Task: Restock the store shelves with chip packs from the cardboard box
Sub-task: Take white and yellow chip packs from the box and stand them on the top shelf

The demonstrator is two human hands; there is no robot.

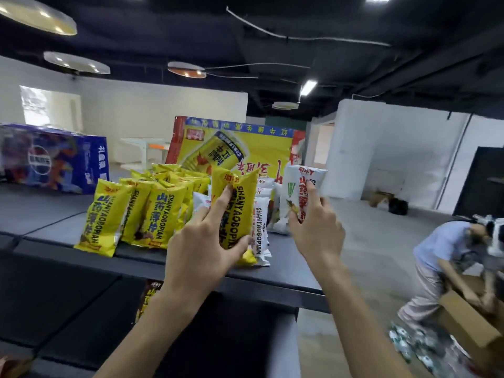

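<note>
Dim room under a dark ceiling, lit by round lamps and a fluorescent tube. Wide-angle bending at the edges; soft focus overall.

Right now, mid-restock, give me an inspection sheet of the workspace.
Surface: dark shelf top, partly stocked.
Job's things: standing yellow packs in a row; white packs beside them; cardboard box on the floor, right.
Clutter: blue carton and yellow-red carton at the shelf's back.
Hands: left hand grips a yellow pack; right hand holds a white pack.
Cables: ceiling cable overhead.
Surroundings: another person bends over the cardboard box; strewn packs on the floor.
</note>
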